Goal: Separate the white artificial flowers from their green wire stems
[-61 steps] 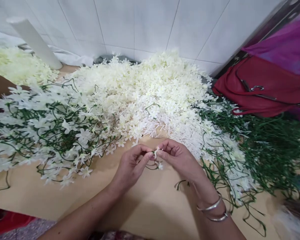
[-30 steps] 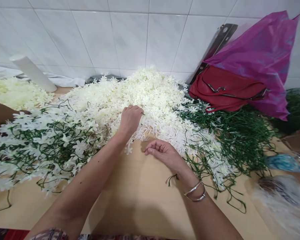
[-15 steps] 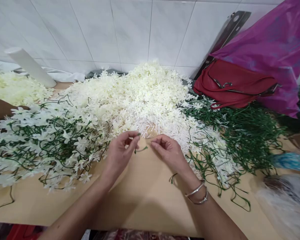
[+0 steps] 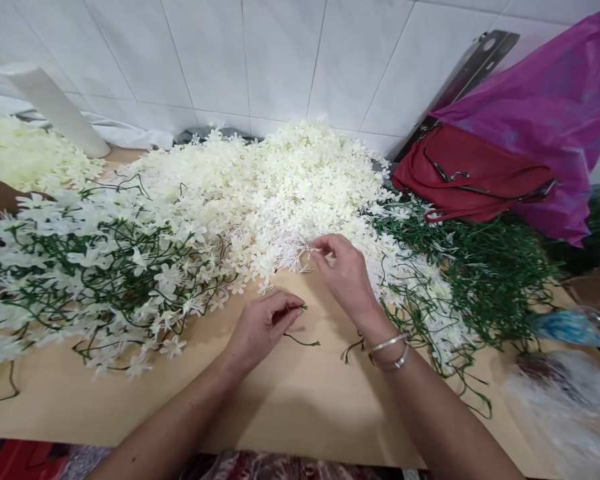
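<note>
My left hand [image 4: 261, 328] is above the near middle of the table, thumb and fingertips pinched on a thin green artificial flower stem [image 4: 306, 343]. A green tip of it pokes out past the fingertips, and its other end curves below them. Farther forward, my right hand [image 4: 347, 275] reaches to the front edge of a heap of cream-white artificial blossoms [image 4: 310, 167]. Its thumb and forefinger close among the thin white stalks [image 4: 293, 252] there; whatever lies between them is too small to make out. A silver bangle circles the right wrist.
White flowers on green stems [image 4: 125, 267] lie heaped at left. Bare green stems [image 4: 495, 273] pile up at right, below a red handbag [image 4: 475, 170] and a purple plastic bag [image 4: 545, 100]. A white roll [image 4: 55, 110] leans at back left. Clear plastic wrapping [image 4: 565, 407] lies front right.
My left hand has come down and slightly to the right with the green stem. My right hand has moved forward to the white stalks. The view has shifted slightly.
</note>
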`<state>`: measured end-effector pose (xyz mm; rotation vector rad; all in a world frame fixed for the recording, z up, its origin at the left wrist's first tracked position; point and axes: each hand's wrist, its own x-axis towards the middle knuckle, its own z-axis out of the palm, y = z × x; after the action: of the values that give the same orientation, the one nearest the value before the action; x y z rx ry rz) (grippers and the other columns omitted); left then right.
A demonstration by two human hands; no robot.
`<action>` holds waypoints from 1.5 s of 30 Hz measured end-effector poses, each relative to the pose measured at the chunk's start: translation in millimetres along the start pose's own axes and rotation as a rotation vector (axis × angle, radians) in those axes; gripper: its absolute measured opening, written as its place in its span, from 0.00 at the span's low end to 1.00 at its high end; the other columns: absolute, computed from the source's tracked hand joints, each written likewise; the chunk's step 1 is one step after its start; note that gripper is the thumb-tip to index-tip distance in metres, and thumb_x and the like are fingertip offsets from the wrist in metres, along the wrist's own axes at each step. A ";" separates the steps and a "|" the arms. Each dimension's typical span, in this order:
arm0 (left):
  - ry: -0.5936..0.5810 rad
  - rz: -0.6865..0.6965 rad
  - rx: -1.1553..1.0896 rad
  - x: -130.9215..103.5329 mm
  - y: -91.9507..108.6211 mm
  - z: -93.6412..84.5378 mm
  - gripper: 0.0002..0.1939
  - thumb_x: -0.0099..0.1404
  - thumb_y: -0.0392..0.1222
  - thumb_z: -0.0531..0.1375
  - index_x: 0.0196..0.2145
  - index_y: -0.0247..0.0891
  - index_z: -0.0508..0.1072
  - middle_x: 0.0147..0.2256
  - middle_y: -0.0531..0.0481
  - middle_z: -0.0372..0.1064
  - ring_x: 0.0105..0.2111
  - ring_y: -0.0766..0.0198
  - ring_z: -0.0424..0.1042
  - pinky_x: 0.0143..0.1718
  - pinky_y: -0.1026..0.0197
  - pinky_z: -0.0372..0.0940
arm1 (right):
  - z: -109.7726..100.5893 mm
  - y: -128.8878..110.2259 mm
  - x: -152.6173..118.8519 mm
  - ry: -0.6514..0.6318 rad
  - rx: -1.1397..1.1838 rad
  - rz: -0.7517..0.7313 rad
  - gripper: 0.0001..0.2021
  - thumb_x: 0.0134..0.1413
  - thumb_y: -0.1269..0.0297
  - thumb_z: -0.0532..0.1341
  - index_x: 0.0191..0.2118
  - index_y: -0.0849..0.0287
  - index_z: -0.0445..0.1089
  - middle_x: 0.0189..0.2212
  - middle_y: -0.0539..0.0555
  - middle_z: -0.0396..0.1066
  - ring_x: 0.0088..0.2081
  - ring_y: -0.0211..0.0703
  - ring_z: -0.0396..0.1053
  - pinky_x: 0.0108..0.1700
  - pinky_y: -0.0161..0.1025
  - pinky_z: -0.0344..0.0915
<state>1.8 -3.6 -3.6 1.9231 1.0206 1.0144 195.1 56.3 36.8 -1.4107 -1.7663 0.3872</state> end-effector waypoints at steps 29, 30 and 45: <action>0.127 0.178 0.722 61.1 -14.4 10.8 0.05 0.73 0.39 0.61 0.43 0.38 0.77 0.46 0.42 0.72 0.44 0.53 0.73 0.45 0.52 0.67 | -5.1 8.3 -35.5 0.246 0.323 0.165 0.04 0.65 0.65 0.62 0.36 0.55 0.71 0.35 0.53 0.73 0.38 0.45 0.69 0.43 0.42 0.66; 0.119 0.185 0.738 61.3 -16.1 11.9 0.05 0.74 0.39 0.61 0.42 0.38 0.76 0.46 0.42 0.73 0.44 0.53 0.73 0.45 0.52 0.66 | -6.9 8.8 -35.4 0.278 0.306 0.162 0.04 0.65 0.64 0.62 0.37 0.55 0.71 0.35 0.53 0.72 0.38 0.45 0.69 0.43 0.42 0.66; 0.210 0.299 0.727 59.6 -15.7 11.8 0.06 0.77 0.39 0.57 0.43 0.41 0.74 0.42 0.48 0.80 0.42 0.58 0.77 0.47 0.54 0.61 | -15.1 20.8 -30.3 0.417 0.144 0.064 0.05 0.65 0.65 0.60 0.35 0.54 0.70 0.33 0.52 0.71 0.36 0.45 0.68 0.42 0.42 0.67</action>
<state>29.7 52.6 -4.1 2.6611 1.3818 1.1223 221.2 31.7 19.7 -1.3350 -1.3330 0.2267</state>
